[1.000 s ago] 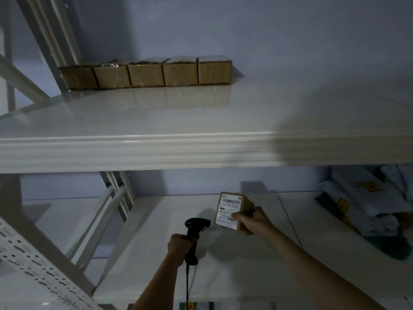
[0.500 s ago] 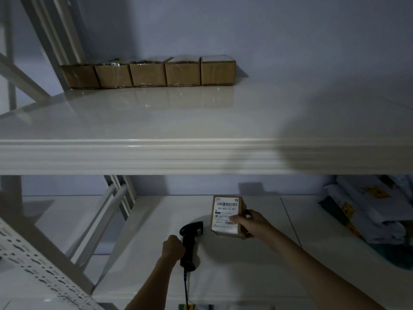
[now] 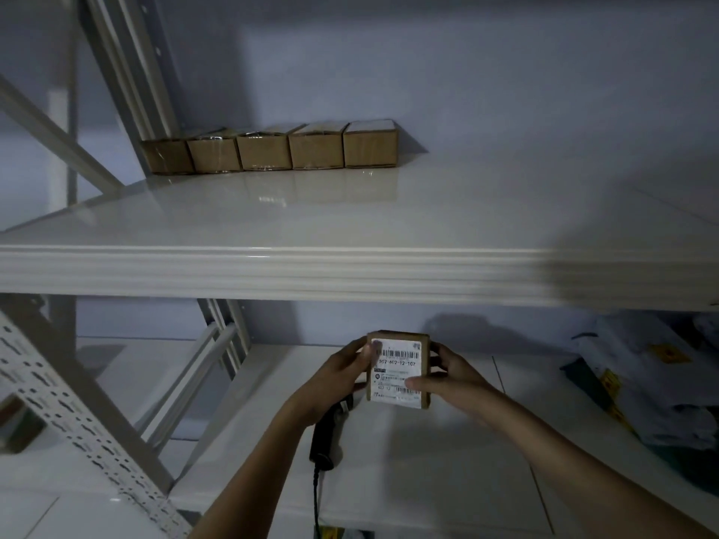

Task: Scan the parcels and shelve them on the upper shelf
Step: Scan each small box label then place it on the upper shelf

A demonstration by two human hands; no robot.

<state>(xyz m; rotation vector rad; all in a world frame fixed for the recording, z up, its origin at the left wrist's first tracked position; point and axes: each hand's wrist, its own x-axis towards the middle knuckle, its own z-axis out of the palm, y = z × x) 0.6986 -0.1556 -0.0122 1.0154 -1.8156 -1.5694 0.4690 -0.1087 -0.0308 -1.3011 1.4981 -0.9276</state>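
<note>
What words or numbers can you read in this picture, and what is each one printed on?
"502-602-12-107": on the white label of the box held in both hands.
Barcodes and small print on that label: too small to read.
Yellow marks on the bags at right: too blurred to read.
Five boxes on the upper shelf: no text visible.

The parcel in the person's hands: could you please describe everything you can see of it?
The parcel is a small brown cardboard box, held roughly upright above the lower shelf. Its facing side carries a white label with barcodes and the number 502-602-12-107. The left hand grips its left edge and the right hand its right, thumbs overlapping the label.
</note>
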